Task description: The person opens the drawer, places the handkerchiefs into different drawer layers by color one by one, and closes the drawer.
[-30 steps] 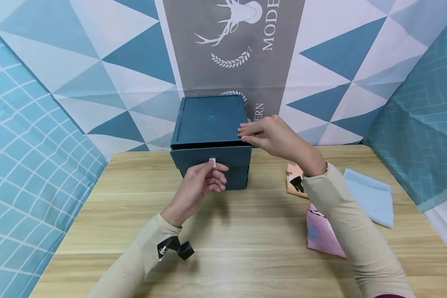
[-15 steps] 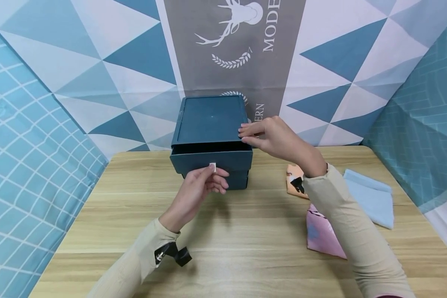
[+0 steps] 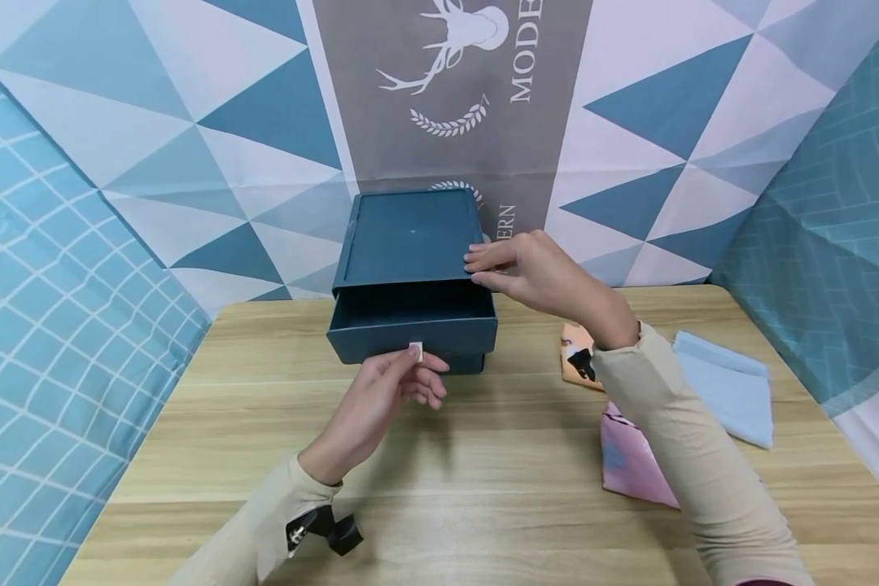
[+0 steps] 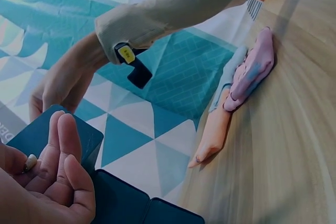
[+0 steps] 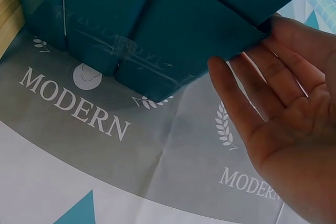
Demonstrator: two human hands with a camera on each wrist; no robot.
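A dark blue desktop drawer box (image 3: 410,236) stands at the back of the table, its upper drawer (image 3: 369,338) pulled partly out with a dark interior. My left hand (image 3: 381,399) pinches the small white knob (image 3: 416,351) on the drawer front between thumb and index finger. In the left wrist view this knob (image 4: 31,162) peeks out beside the thumb, the other fingers loosely bent. At the box's top right front corner, my right hand (image 3: 538,264) holds the edge, fingers over the top and thumb at the front. The right wrist view shows that thumb (image 5: 299,32) against the corner.
To the right on the wooden table (image 3: 513,521) lie folded cloths: an orange one (image 3: 575,358), a pink one (image 3: 633,460) and a light blue one (image 3: 728,391). The right forearm passes over them. A patterned wall cloth (image 3: 271,155) rises right behind the box.
The left hand has drawn the upper drawer outward, toward the person, so its opening has widened from a narrow gap. The right hand has stayed at the corner of the box.
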